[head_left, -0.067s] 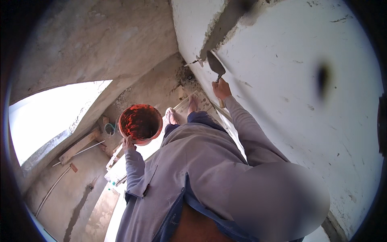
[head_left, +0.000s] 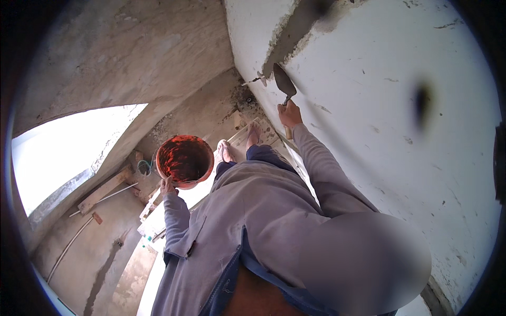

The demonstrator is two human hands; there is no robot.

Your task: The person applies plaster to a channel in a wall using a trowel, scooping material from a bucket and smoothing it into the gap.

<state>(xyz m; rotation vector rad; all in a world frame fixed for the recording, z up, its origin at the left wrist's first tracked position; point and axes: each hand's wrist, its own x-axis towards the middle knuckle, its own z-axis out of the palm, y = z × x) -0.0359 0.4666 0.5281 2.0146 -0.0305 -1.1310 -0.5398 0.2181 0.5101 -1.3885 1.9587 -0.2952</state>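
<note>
Trowel (head_left: 284, 83) raised, blade flat against white wall (head_left: 400, 174), just under a grey mortar-filled groove (head_left: 295, 26); right hand (head_left: 290, 114) closed round its handle, arm stretched up; left hand (head_left: 168, 187) grips the rim of a red bucket (head_left: 184, 159), held out to the left, well apart from the trowel; bare feet (head_left: 240, 145) on wooden planks (head_left: 263, 134); below, rough concrete wall (head_left: 121, 58), loose timber (head_left: 103, 192), bright opening (head_left: 63, 152).

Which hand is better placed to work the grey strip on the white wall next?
Likely the right hand: it grips the trowel, whose blade lies against the white wall at the grey mortar strip. The left hand is lower, holding the red bucket away from the wall.
</note>
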